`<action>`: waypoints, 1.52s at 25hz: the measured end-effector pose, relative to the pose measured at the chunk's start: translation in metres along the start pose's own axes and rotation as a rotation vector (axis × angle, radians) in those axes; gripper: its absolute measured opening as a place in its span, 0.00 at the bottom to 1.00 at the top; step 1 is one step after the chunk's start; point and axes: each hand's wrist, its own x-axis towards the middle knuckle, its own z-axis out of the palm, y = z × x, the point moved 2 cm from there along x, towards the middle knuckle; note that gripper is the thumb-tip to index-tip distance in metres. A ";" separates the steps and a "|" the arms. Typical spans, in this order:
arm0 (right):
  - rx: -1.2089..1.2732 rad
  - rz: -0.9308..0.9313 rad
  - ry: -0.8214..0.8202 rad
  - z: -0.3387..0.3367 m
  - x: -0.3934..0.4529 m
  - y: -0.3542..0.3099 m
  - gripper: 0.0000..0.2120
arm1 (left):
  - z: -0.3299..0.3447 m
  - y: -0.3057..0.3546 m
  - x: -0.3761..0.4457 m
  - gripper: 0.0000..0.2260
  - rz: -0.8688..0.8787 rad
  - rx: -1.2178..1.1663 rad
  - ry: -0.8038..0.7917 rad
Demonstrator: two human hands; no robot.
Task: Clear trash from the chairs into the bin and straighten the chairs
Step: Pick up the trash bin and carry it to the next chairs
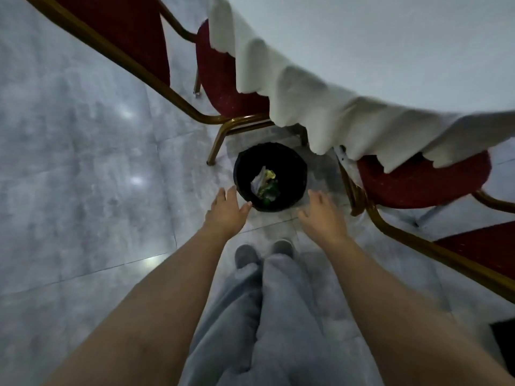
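Both hands are reaching down toward the bin (269, 176), which is sitting on the floor (83, 162) at the centre of the frame, between two chairs. The left hand (227, 208) is open and empty, fingertips touching or nearly touching the bin's lower-left rim. The right hand (320, 211) is also open and empty, just beside the rim at lower right. Trash (263, 181) is lying inside the bin: crumpled paper and something green.

The step appears to be taking hold of the bin. To do it well, grip opposite sides of the rim evenly and lift level so nothing spills.

The left chair (223, 87) at upper centre and the right chair (423, 179) are tucked partly under the tablecloth (306, 101); their visible seat parts are showing no trash.
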 end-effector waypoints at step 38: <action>0.501 0.492 -0.037 0.126 0.165 0.072 0.27 | 0.080 -0.064 0.207 0.41 -0.456 -0.551 0.079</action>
